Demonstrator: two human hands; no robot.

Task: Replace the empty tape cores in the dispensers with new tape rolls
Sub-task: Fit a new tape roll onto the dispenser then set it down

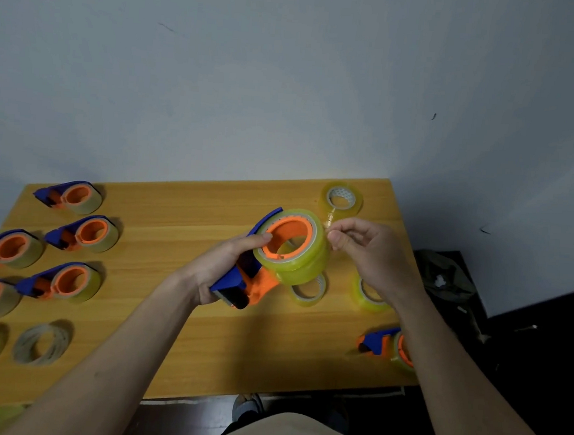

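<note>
Your left hand grips the dispenser to steady it, so your right hand can pinch the new roll's loose tape end, likely for threading

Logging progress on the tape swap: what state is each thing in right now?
Held dispenser: lifted off the table, full roll on its orange hub.
Left hand: grips the dispenser.
Right hand: pinches the roll's tape end.
Five left dispensers: lying on the table, loaded.
Right dispenser: lying near the edge, loaded.
Three loose rolls: on the table, unmounted.
Two cores: empty, lying front left.
</note>
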